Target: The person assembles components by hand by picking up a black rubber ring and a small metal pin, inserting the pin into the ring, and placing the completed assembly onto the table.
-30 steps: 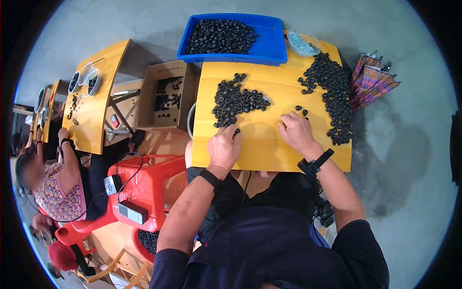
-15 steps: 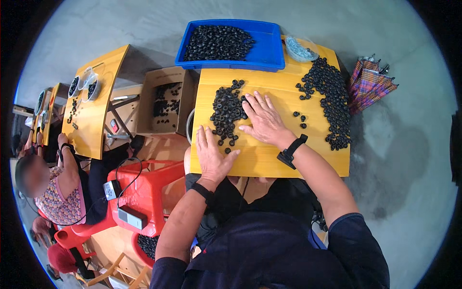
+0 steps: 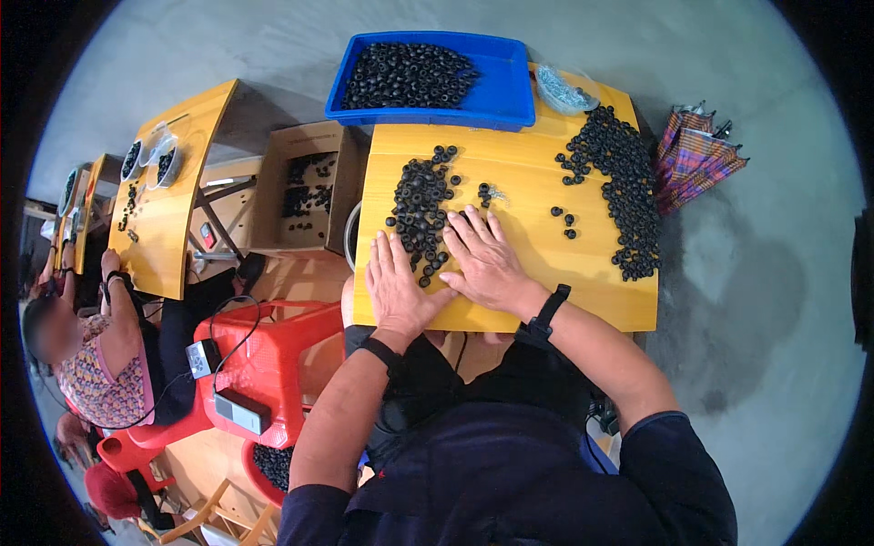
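Observation:
My left hand (image 3: 399,289) lies flat with fingers stretched at the near left of the yellow table, beside the lower end of a pile of small black ring-shaped pieces (image 3: 419,205). Spread flat, my right hand (image 3: 489,266) rests at the pile's near right side, its fingertips by a few pieces and its thumb close to my left thumb. Just beyond its fingertips are a couple of black rings (image 3: 483,192) and some tiny shiny bits (image 3: 497,194). Whatever lies beneath the palms is hidden. Three loose rings (image 3: 569,220) sit farther right.
A larger heap of black rings (image 3: 628,196) runs down the right of the yellow table (image 3: 519,159). At its far edge stand a blue tray (image 3: 501,77) and a clear bowl (image 3: 566,93). A cardboard box (image 3: 273,223), red stool (image 3: 259,364) and a seated person (image 3: 105,382) are left.
My right hand has slid toward me, nearer my left hand, uncovering rings and shiny bits beyond its fingers. My left hand has hardly moved.

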`<state>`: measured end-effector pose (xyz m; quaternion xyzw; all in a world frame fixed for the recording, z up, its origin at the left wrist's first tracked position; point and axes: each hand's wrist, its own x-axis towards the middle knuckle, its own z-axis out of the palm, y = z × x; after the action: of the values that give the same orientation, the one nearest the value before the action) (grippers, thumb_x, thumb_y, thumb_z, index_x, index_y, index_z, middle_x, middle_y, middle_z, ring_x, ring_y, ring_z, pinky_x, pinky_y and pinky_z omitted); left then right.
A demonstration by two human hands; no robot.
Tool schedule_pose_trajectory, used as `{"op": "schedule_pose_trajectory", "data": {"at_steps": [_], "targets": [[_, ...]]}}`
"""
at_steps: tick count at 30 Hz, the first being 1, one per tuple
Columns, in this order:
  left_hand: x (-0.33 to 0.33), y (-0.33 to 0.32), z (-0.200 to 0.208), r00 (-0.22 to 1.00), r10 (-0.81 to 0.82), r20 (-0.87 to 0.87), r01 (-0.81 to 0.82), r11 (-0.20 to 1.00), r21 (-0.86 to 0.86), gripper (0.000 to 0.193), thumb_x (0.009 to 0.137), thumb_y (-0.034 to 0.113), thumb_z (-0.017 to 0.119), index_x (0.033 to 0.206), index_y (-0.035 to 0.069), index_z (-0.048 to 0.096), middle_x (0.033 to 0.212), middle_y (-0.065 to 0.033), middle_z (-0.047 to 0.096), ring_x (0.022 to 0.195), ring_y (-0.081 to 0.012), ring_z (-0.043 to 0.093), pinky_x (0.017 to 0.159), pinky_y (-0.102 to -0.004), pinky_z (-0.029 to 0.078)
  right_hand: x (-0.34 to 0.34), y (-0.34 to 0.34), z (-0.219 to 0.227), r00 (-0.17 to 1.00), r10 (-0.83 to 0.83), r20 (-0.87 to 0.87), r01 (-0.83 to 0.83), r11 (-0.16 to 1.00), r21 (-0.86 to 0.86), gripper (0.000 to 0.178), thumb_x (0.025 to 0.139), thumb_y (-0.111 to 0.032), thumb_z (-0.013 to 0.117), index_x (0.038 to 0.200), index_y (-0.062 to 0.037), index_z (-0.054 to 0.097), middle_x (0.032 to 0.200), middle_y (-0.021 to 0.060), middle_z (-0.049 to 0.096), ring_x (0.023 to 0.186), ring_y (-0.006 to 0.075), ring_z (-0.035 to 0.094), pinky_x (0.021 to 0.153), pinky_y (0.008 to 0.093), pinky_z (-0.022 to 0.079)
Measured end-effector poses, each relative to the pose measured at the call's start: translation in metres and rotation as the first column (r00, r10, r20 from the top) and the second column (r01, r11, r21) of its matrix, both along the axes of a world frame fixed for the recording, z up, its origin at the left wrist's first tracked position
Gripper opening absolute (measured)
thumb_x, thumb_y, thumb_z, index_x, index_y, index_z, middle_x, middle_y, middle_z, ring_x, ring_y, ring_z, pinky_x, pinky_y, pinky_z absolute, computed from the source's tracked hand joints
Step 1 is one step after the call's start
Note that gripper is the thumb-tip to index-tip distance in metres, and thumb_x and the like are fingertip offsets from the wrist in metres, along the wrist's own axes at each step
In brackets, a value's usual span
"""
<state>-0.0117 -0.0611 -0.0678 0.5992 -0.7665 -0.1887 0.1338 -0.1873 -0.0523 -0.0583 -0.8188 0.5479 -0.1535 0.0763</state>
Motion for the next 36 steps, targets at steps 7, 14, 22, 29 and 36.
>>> {"op": "schedule_pose_trajectory", "data": {"at_steps": [7, 14, 22, 29, 36], "targets": [[-0.001, 0.0, -0.001, 1.0, 0.005, 0.015, -0.005, 1.0, -0.026, 0.111, 0.061, 0.05, 0.076, 0.141, -0.004, 0.023, 0.148, -0.0248, 0.022, 0.139, -0.0371, 0.019, 0.113, -0.0458, 0.017, -0.001, 0.008, 0.004, 0.999, 0.032, -0.017, -0.032, 0.999, 0.012, 0.053, 0.084, -0.031, 0.061, 0.126, 0.0, 0.05, 0.139, 0.0202, 0.039, 0.133, 0.0398, 0.031, 0.107, 0.0601, 0.021], [0.0, 0.0, -0.001, 1.0, 0.001, 0.021, 0.0, 0.999, -0.036, 0.112, 0.06, 0.049, 0.078, 0.141, -0.003, 0.023, 0.148, -0.0246, 0.023, 0.139, -0.0366, 0.02, 0.112, -0.0454, 0.019, -0.004, 0.015, 0.002, 0.999, 0.044, 0.004, -0.044, 0.999, -0.008, 0.046, 0.084, -0.027, 0.061, 0.12, -0.0009, 0.053, 0.138, 0.0197, 0.041, 0.132, 0.0401, 0.032, 0.107, 0.0603, 0.022], [0.002, 0.002, -0.001, 1.0, -0.013, 0.002, 0.013, 0.999, -0.052, 0.114, 0.058, 0.05, 0.08, 0.141, -0.003, 0.024, 0.148, -0.0241, 0.024, 0.139, -0.0362, 0.019, 0.112, -0.0451, 0.018, -0.022, 0.028, 0.001, 0.998, 0.003, 0.067, 0.004, 0.993, -0.116, 0.037, 0.08, -0.019, 0.062, 0.112, -0.0006, 0.055, 0.132, 0.0181, 0.048, 0.13, 0.0381, 0.037, 0.106, 0.0568, 0.027], [0.0, 0.001, 0.0, 1.0, -0.007, 0.028, 0.009, 0.998, -0.057, 0.116, 0.055, 0.05, 0.082, 0.14, -0.003, 0.023, 0.147, -0.0247, 0.025, 0.139, -0.0364, 0.019, 0.112, -0.0443, 0.019, -0.053, 0.029, -0.009, 0.922, -0.246, 0.298, 0.307, 0.934, -0.181, 0.028, 0.082, -0.008, 0.057, 0.109, 0.0018, 0.056, 0.106, 0.0188, 0.059, 0.095, 0.035, 0.057, 0.084, 0.0441, 0.045], [0.001, 0.001, -0.004, 1.0, 0.001, 0.025, 0.0, 0.998, -0.068, 0.115, 0.055, 0.047, 0.083, 0.14, -0.002, 0.024, 0.147, -0.0241, 0.026, 0.139, -0.0357, 0.02, 0.113, -0.0438, 0.018, -0.06, 0.005, 0.005, 0.927, -0.283, 0.248, 0.29, 0.957, 0.007, 0.03, 0.084, -0.01, 0.058, 0.112, 0.0003, 0.056, 0.092, 0.0184, 0.059, 0.082, 0.036, 0.06, 0.071, 0.0434, 0.049]]}}
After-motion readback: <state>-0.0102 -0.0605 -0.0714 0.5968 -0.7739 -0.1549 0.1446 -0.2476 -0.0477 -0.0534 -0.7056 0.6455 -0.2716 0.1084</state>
